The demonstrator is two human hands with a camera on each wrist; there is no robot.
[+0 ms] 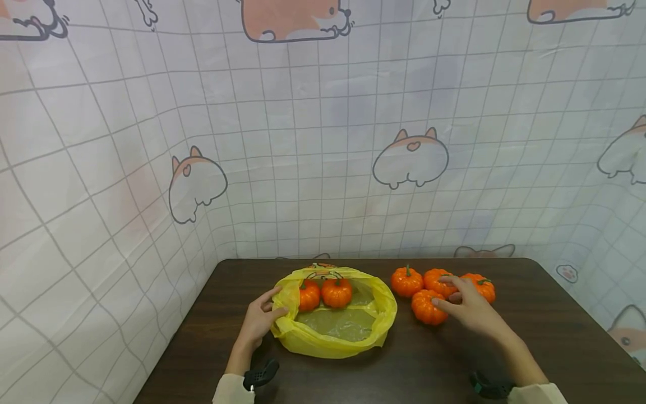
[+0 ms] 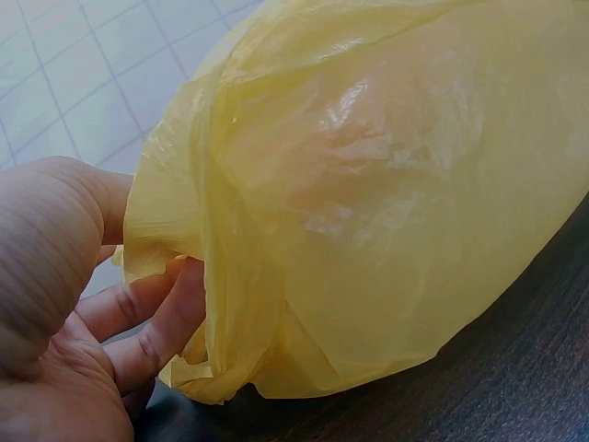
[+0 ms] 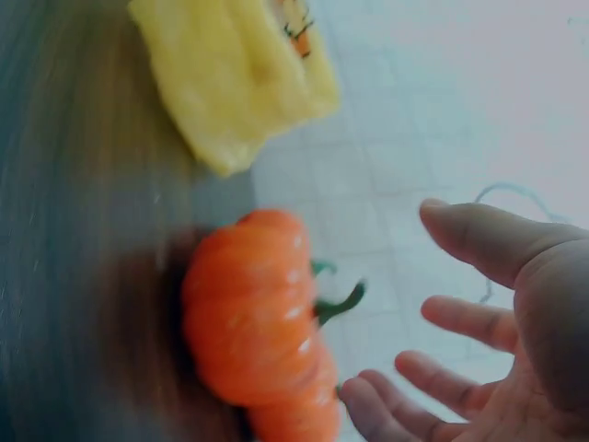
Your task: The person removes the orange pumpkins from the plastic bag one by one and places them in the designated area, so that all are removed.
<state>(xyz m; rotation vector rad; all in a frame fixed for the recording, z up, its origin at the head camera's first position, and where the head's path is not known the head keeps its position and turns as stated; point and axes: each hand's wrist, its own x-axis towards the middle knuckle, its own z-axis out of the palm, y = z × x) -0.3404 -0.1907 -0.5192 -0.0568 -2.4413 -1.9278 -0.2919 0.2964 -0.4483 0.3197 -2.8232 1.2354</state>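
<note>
A yellow plastic bag (image 1: 335,349) lies on the table with its mouth spread wide. Two small orange pumpkins (image 1: 336,293) sit inside, toward the back. At the bag's left side, my left hand (image 1: 256,322) pinches the rim between thumb and fingers; some fingertips are hidden by the plastic (image 2: 368,203) in the left wrist view. My right hand (image 1: 473,310) hovers over several more pumpkins right of the bag, fingers spread and holding nothing. Nearest to its thumb is the front pumpkin (image 1: 429,307). The right wrist view has a gap between the fingers and a green-stemmed pumpkin (image 3: 253,313).
The dark wooden table (image 1: 363,379) runs up to a grid-patterned cloth (image 1: 323,219) with cartoon dogs, hanging behind and at both sides. Another pumpkin (image 1: 406,282) stands close to the bag's right rim. Black bands (image 1: 261,375) are on both wrists.
</note>
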